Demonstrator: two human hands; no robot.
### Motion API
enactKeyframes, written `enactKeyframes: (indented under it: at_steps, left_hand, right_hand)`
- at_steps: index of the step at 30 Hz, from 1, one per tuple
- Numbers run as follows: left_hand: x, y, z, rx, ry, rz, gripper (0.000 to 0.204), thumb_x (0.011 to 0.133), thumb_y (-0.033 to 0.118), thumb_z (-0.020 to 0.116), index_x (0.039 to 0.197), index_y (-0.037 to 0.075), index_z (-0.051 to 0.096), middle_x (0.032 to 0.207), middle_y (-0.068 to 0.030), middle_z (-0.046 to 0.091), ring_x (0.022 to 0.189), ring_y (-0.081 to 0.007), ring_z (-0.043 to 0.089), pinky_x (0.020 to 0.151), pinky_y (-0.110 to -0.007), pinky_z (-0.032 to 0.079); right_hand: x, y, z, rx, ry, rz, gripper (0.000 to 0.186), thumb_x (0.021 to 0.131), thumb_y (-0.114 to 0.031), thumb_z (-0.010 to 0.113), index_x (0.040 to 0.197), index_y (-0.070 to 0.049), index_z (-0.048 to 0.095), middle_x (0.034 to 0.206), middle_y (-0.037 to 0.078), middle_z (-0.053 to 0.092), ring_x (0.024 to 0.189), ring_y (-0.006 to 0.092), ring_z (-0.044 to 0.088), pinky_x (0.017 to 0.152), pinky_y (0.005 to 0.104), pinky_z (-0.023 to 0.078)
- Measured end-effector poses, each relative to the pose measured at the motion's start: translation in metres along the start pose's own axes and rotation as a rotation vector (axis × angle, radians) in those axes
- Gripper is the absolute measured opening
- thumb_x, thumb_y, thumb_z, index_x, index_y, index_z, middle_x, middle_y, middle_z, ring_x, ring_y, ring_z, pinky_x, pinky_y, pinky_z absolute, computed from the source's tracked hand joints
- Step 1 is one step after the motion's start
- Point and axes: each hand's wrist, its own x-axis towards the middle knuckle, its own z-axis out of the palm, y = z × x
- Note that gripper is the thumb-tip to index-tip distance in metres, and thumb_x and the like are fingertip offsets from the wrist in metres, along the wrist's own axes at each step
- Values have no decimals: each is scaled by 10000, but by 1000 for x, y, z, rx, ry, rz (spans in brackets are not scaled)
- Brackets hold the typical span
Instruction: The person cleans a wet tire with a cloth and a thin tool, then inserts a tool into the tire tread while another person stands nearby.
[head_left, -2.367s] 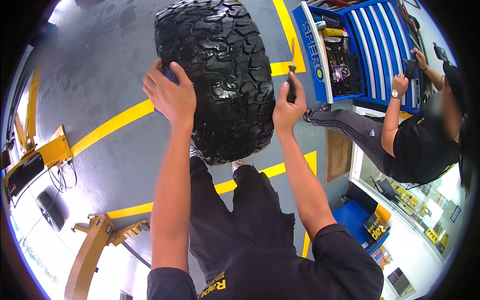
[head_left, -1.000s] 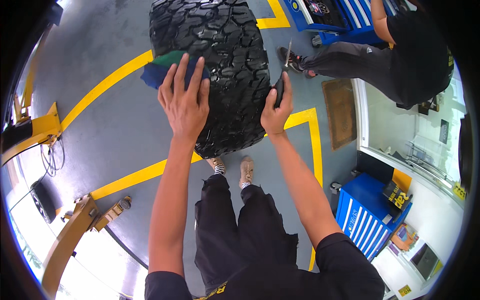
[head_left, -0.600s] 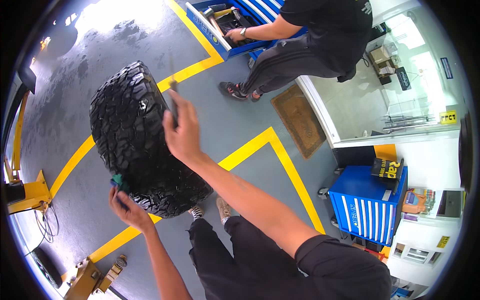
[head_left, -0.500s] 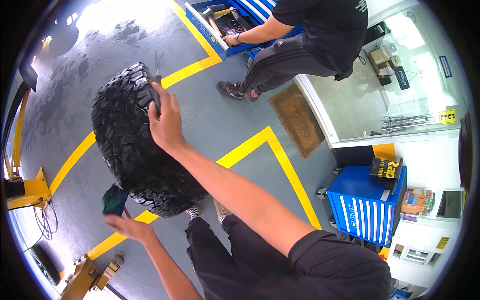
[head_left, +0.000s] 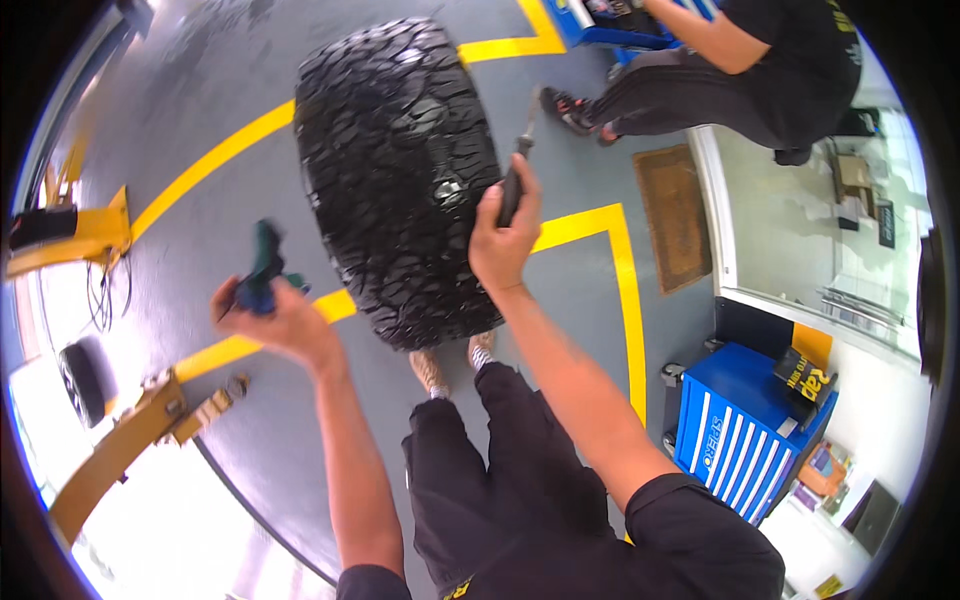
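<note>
A big black knobbly tyre (head_left: 400,175) stands upright on the grey floor in front of my feet. My right hand (head_left: 503,235) rests against its right side and grips a dark-handled tool (head_left: 515,175) whose thin metal shaft points up. My left hand (head_left: 270,310) is off the tyre, to its left, closed around a blue-green tool (head_left: 262,272) that looks blurred.
Another person (head_left: 740,65) in black crouches at the back right by a blue tool cabinet. A second blue tool cabinet (head_left: 750,430) stands at the right. A yellow lift arm (head_left: 130,440) lies low on the left. Yellow lines cross the floor, with a brown mat (head_left: 675,215) nearby.
My left hand has come away from the tyre and moved up on its left with the blue-green tool. My right hand has shifted from the tread's top to the tyre's right side.
</note>
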Motion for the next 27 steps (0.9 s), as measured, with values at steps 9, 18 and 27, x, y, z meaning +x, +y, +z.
enactKeyframes:
  at_steps: [9, 18, 27]
  left_hand:
    - [-79, -26, -53, 286, -655, 467, 636, 625, -86, 600, 1226, 67, 744, 1294, -118, 684, 1225, -380, 613, 1123, -502, 457]
    - [-51, -59, -120, 168, -1016, 491, 751, 606, -83, 642, 1327, 96, 749, 1356, -92, 685, 1224, -342, 656, 1096, -458, 524]
    - [-13, -63, -121, 283, -1194, 468, 771, 664, -103, 691, 1403, 117, 696, 1403, -119, 610, 1278, -336, 580, 1099, -473, 460]
  right_hand:
    - [-70, -7, -29, -73, 16, -32, 423, 1020, -73, 666, 1422, 33, 593, 1170, 184, 671, 1014, 306, 676, 938, 420, 545]
    - [-60, -50, -21, 21, -15, 114, 449, 1039, -81, 660, 1453, 68, 569, 1348, 162, 664, 1111, 202, 659, 1019, 358, 532]
    - [11, -59, 78, -302, -15, -61, 497, 944, -25, 639, 1439, -17, 596, 1310, 205, 646, 1196, 404, 624, 1051, 491, 487]
